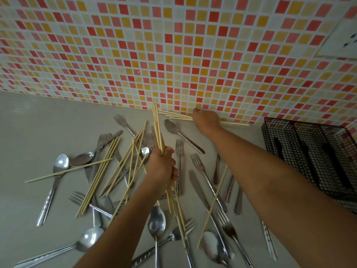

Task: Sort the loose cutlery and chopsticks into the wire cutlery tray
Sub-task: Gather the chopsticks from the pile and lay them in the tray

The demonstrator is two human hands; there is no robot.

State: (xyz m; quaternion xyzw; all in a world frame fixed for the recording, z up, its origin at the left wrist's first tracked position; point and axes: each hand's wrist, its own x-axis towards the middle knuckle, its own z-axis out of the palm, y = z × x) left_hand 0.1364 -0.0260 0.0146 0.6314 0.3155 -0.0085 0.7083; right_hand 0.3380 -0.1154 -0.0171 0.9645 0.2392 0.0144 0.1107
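Note:
My left hand [161,165] grips a bundle of pale wooden chopsticks [158,128] that stands tilted above the counter. My right hand [205,119] reaches to the back wall and closes over several chopsticks [174,115] lying along the wall's foot; its fingers are hidden behind the knuckles. More loose chopsticks [108,171] lie crossed over steel spoons [59,165], forks [199,165] and knives [199,190] scattered on the grey counter. The black wire cutlery tray [301,151] stands at the right, apart from both hands.
A mosaic wall of red, orange and cream tiles [173,55] rises behind the counter. A white wall socket plate [343,41] sits at the upper right. Bare grey counter [38,117] lies at the left.

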